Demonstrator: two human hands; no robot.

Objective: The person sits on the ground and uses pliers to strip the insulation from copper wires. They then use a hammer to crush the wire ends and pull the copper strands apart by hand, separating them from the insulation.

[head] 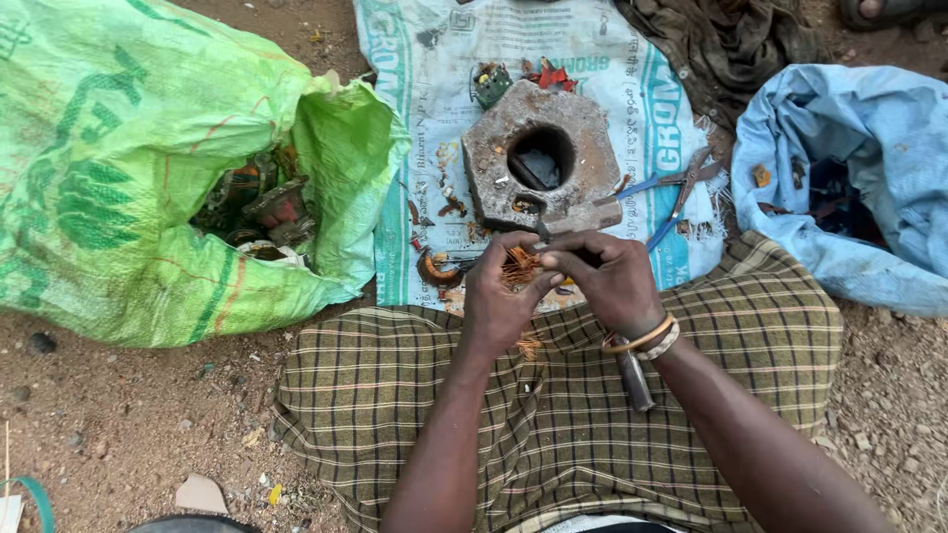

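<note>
My left hand [499,296] and my right hand [607,281] meet over my lap, both gripping a small bundle of copper wire [518,266] between their fingertips. More copper strands [530,345] lie on the checked cloth [553,415] below the left hand. A heavy, rusty hexagonal metal block [583,138] with a round hole sits just beyond the hands on a white printed sack [434,89]. A metal tool handle [634,380] rests on my lap under the right wrist, which wears bangles.
A green sack [109,168] at the left holds scrap motor parts [262,207]. Blue-handled pliers [676,197] lie right of the block. A blue sack [849,148] with scraps is at the right, a dark cloth [731,39] behind. Bare dirt surrounds everything.
</note>
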